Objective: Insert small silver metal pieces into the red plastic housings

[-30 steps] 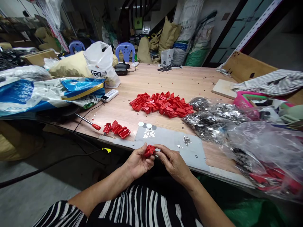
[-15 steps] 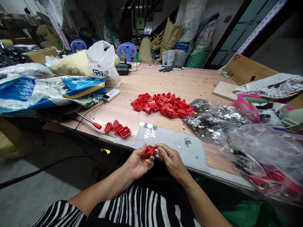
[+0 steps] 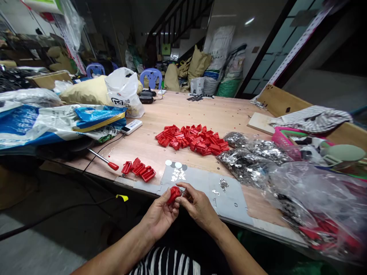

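Note:
Between the thumb and fingers of my left hand (image 3: 161, 214) is a red plastic housing (image 3: 173, 195), just off the table's front edge. My right hand (image 3: 197, 204) is closed in a pinch against the housing's right side, on a thin metal piece (image 3: 182, 191) whose exact kind is too small to tell. Beyond the hands, a grey mat (image 3: 200, 183) carries flat silver plates (image 3: 178, 174), white discs (image 3: 168, 163) and a little heap of small metal parts (image 3: 223, 185). Several more red housings (image 3: 148, 173) lie left of the mat.
A large pile of red housings (image 3: 195, 139) spreads across the mid table. Clear bags of metal parts (image 3: 243, 164) lie to the right, near a pink basket (image 3: 282, 139). At left are a red-tipped lever (image 3: 113, 165), a white device (image 3: 132, 126) with a cable, and blue-white sacks (image 3: 57, 122).
The camera view has tilted up, so the table sits lower in the picture. The red housing has turned in my left hand, and a thin metal piece now shows at my right fingertips.

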A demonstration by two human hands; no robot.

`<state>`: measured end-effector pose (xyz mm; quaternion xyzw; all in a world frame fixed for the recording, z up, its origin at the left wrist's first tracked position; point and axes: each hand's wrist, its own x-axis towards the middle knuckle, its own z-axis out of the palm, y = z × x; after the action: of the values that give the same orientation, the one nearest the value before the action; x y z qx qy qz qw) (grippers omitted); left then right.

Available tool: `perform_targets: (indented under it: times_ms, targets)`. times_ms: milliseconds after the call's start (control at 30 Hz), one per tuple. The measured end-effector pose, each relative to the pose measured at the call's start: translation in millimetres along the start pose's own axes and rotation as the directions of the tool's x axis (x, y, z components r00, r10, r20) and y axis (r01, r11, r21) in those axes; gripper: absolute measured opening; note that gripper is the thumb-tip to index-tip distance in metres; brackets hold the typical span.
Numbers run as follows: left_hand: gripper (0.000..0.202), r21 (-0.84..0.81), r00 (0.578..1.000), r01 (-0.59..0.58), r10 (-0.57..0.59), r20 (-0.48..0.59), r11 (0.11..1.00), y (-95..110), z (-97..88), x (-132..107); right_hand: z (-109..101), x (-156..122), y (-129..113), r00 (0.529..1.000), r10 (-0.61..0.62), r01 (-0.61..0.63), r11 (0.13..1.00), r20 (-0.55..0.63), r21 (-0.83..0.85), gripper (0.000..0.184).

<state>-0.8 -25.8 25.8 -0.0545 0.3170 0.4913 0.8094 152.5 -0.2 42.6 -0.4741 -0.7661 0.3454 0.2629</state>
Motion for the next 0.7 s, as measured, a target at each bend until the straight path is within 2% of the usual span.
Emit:
perform_targets:
  times_ms: [100,200,300,367,533,700]
  targets:
    - [0.020,-0.049,0.995,-0.095,0.093,-0.028,0.994,16.3,-1.0,-0.6,-12.9,15.7,9.2,1.000,0.007,-0.009,0.998,-0.030,-0.066,0.040]
    - [0.027,-0.102,0.991,-0.131,0.128,-0.037,0.986,38.0,-4.0,-0.5,-34.6,37.7,27.9,0.986,-0.011,-0.022,0.981,-0.167,-0.194,0.035]
    - [0.032,-0.143,0.992,-0.123,0.118,-0.037,0.982,53.1,-8.4,0.3,-59.1,64.2,51.4,0.946,-0.042,-0.085,0.926,-0.322,-0.369,0.038]
    - [0.032,-0.154,0.992,-0.123,0.119,-0.037,0.980,55.6,-11.0,1.3,-73.4,83.1,65.7,0.914,-0.059,-0.148,0.873,-0.402,-0.464,0.043]
    - [0.031,-0.119,0.997,-0.075,0.072,-0.037,0.990,48.3,-12.7,6.6,-92.2,123.3,87.5,0.897,0.038,-0.287,0.809,-0.441,-0.514,0.046]
    - [0.033,-0.122,0.995,-0.103,0.102,-0.015,0.987,48.8,-9.2,11.5,-86.5,135.3,94.1,0.911,0.057,-0.284,0.806,-0.409,-0.520,0.035]
